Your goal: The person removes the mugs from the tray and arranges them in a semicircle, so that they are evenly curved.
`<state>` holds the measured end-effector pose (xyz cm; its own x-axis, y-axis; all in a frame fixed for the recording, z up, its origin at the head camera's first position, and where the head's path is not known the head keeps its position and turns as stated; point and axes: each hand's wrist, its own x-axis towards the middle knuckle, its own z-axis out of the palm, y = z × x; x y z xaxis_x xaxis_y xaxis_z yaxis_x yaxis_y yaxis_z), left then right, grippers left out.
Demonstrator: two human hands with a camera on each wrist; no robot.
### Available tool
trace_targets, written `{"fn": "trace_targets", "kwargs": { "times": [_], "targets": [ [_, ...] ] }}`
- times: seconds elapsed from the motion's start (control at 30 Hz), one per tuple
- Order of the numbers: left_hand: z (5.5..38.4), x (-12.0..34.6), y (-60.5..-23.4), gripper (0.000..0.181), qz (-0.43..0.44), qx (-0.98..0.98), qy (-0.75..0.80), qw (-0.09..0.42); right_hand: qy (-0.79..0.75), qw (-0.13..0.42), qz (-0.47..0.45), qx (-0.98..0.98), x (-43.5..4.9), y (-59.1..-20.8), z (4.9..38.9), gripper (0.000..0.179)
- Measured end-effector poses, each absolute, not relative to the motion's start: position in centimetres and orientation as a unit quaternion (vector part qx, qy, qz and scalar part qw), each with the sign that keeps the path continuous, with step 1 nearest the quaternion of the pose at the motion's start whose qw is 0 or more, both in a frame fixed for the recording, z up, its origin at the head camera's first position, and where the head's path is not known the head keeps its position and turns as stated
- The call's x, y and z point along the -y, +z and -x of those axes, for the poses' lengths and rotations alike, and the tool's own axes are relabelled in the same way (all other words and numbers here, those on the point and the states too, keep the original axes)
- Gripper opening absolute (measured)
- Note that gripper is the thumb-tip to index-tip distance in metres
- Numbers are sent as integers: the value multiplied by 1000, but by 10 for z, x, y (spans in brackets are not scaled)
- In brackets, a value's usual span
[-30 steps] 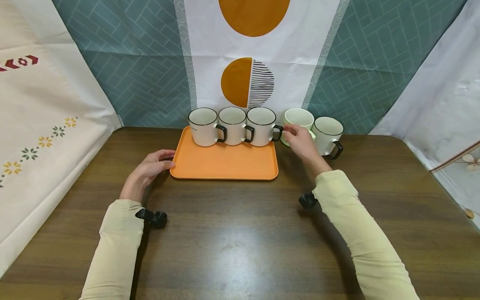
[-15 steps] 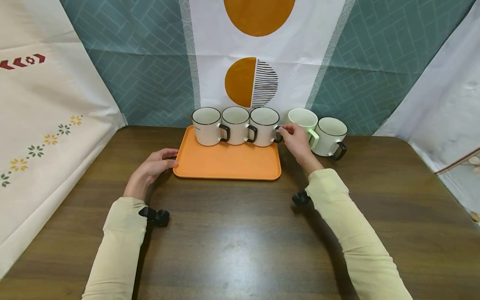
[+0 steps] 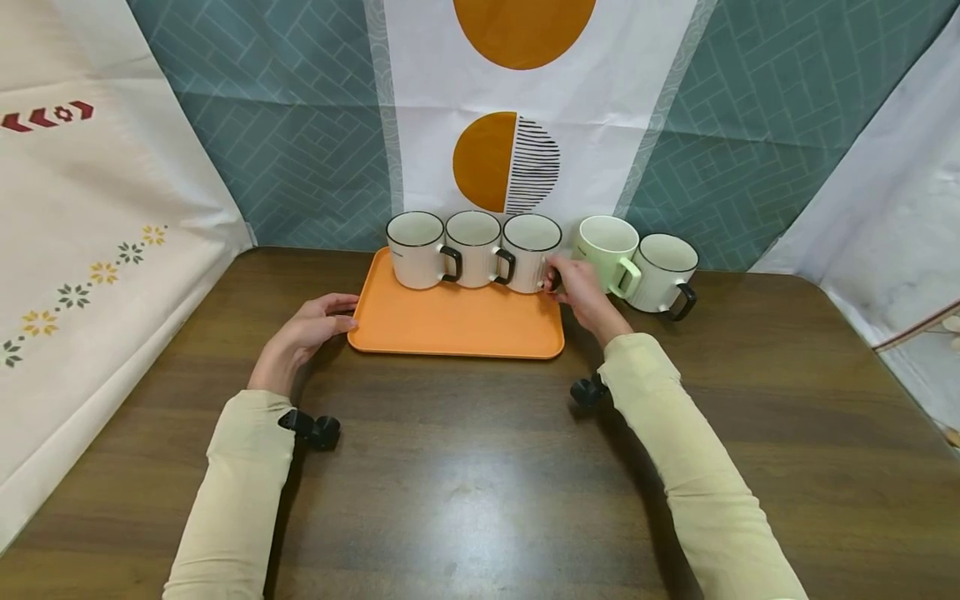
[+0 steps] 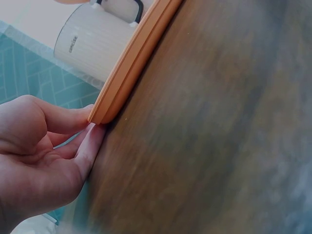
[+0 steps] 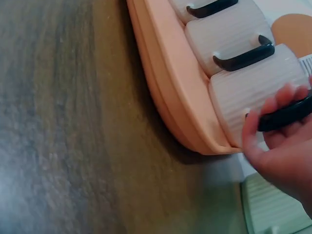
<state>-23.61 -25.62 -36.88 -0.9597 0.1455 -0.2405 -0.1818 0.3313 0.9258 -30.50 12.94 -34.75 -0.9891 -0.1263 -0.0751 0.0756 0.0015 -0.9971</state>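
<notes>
Three white mugs with dark rims and black handles stand in a row along the back of an orange tray: a left mug, a middle mug and a right mug. At the tray's left end my left hand pinches the rim; the left wrist view shows the thumb and fingers on either side of the tray edge. My right hand holds the right mug by its handle, fingers curled round the black handle in the right wrist view.
Just right of the tray stands a pale green mug, and beside it another white mug with a black handle. A patterned cloth hangs behind the brown wooden table; a pale cloth hangs at the left.
My right hand has moved left and a little forward onto the right mug's handle, uncovering more of the green mug. The left hand stays at the tray rim, and the view has shifted slightly.
</notes>
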Motion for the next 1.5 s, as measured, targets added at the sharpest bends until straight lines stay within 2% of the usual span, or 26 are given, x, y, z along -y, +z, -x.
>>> {"fn": "trace_targets", "kwargs": {
  "times": [0.17,0.37,0.73,0.93,1.23,1.5],
  "targets": [
    [237,257,-369,57,15,-803,579,141,-702,80,44,-707,-128,-349,306,44],
    [236,259,-369,57,15,-803,580,137,-737,85,53,-668,-130,-350,305,44],
    [236,255,-372,57,8,-796,590,135,-750,22,19,-661,-127,-352,296,47],
    [235,256,-369,57,11,-801,584,133,-760,-5,25,-650,-132,-338,289,44],
    [234,258,-370,57,17,-801,582,137,-755,-17,62,-652,-143,-310,277,50],
    [236,257,-370,56,12,-800,584,136,-762,-32,84,-641,-167,-282,269,49]
  ]
}}
